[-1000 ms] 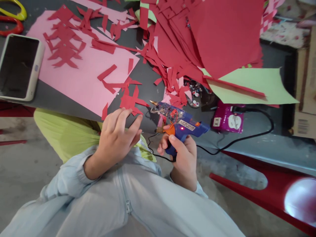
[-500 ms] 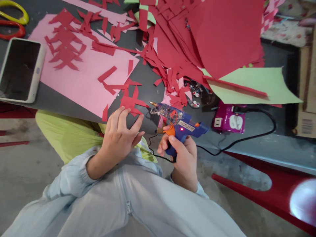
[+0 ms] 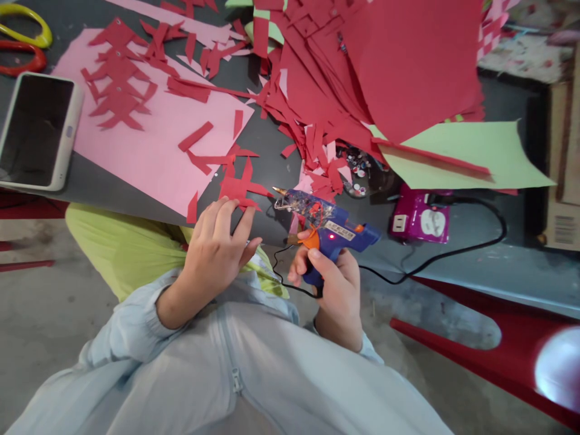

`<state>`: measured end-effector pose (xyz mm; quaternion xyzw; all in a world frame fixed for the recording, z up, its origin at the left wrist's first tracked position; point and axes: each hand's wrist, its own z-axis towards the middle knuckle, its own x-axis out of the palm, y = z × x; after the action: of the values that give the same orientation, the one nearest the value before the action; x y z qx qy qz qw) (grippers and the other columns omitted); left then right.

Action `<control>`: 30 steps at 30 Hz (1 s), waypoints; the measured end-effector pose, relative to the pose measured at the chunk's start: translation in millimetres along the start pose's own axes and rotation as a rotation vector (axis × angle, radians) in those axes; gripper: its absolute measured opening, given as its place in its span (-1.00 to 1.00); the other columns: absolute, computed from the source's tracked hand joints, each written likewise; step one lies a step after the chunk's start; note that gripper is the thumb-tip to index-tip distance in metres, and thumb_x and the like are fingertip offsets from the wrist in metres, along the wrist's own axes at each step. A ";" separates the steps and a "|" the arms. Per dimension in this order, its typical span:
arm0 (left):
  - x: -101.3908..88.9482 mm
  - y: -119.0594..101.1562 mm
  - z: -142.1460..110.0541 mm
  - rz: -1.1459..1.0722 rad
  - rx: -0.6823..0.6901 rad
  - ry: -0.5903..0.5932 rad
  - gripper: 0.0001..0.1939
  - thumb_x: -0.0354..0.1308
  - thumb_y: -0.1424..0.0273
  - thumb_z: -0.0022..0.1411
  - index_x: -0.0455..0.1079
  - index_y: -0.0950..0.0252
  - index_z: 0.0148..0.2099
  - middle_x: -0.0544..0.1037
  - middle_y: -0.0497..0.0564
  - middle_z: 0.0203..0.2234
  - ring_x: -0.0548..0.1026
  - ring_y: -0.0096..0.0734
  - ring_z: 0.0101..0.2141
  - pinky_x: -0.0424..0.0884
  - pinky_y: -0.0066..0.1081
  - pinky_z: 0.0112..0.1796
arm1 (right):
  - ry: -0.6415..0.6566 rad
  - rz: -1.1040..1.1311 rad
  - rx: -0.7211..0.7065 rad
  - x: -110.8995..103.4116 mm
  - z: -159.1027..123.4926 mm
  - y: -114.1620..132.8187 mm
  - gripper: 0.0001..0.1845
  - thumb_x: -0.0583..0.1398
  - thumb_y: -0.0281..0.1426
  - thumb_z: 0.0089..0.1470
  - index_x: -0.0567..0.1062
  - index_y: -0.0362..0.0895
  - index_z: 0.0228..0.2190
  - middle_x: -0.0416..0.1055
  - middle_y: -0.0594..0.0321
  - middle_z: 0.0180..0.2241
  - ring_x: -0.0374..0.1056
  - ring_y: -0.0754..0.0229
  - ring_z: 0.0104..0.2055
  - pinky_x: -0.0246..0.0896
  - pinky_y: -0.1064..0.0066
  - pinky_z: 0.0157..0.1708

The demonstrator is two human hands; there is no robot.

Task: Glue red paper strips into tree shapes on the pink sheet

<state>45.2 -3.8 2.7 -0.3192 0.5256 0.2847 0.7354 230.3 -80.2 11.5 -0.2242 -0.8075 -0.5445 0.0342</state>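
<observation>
The left hand [image 3: 212, 248] is lying palm down at the counter's [image 3: 267, 136] near edge, its fingers slightly spread, not clamping anything, their tips resting at the lower edge of a red cut-paper piece [image 3: 235, 186]. This piece is lying just beyond those fingertips, its pointed strips reaching several ways, one stretching rightward. The right hand [image 3: 339, 278] is wrapping its fingers around the handle of a blue glue gun [image 3: 338, 232], whose red light is glowing. The gun's long axis is slanting from the rear end at lower right to the metal nozzle [image 3: 280, 191] at upper left, and the nozzle is ending just beside the tip of that rightward strip. The left hand is sitting nearer the paper's body; the right is reaching it only through the nozzle.

Whether nozzle and strip are touching cannot be told from above. The left fingertips are covering part of the paper's lower edge, and the right fingers are hiding the trigger. Farther out, paper scraps [image 3: 317, 151] are overlapping too much to separate, the small round bits [image 3: 360, 172] beside them are hard to make out, and the left frame edge is cutting off the scissors [image 3: 38, 33].
</observation>
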 end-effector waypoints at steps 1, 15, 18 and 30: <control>-0.8 0.8 0.4 0.001 0.000 0.006 -0.48 -0.03 0.16 0.43 0.37 0.42 0.23 0.46 0.37 0.06 0.42 0.12 0.10 0.42 0.01 0.06 | 0.000 -0.002 0.002 -0.4 -0.1 0.2 -0.82 0.23 -0.29 0.19 0.52 -0.10 -0.20 0.38 0.43 -0.59 0.38 0.32 -0.59 0.34 0.48 -0.54; -6.9 11.3 2.9 -0.072 0.005 0.006 -0.44 -0.03 0.19 0.45 0.30 0.51 0.28 0.51 0.34 0.03 0.48 0.00 0.02 0.42 -0.14 0.02 | -0.012 -0.046 0.058 -2.1 -13.4 4.8 -0.87 0.25 -0.29 0.19 0.51 -0.08 -0.24 0.37 0.45 -0.61 0.34 0.36 -0.61 0.23 0.57 -0.63; -7.1 14.8 2.0 -0.133 -0.024 0.009 -0.42 -0.05 0.18 0.46 0.25 0.49 0.32 0.48 0.34 0.09 0.47 -0.03 0.04 0.40 -0.15 0.04 | 0.032 -0.106 0.073 -3.9 -11.8 3.6 -0.86 0.25 -0.28 0.20 0.50 -0.08 -0.24 0.38 0.45 -0.62 0.33 0.36 -0.62 0.23 0.57 -0.63; -6.9 18.6 1.1 -0.155 -0.033 0.038 -0.45 -0.05 0.21 0.46 0.24 0.44 0.34 0.48 0.29 0.12 0.46 -0.07 0.08 0.38 -0.17 0.08 | 0.134 -0.304 0.118 5.2 -4.3 4.3 -0.76 0.21 -0.18 0.24 0.49 -0.11 -0.24 0.41 0.41 -0.64 0.28 0.33 -0.64 0.23 0.52 -0.61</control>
<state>29.9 8.2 6.4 -0.3764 0.5083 0.2294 0.7399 226.5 -81.1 18.5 -0.0605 -0.8585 -0.5089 0.0181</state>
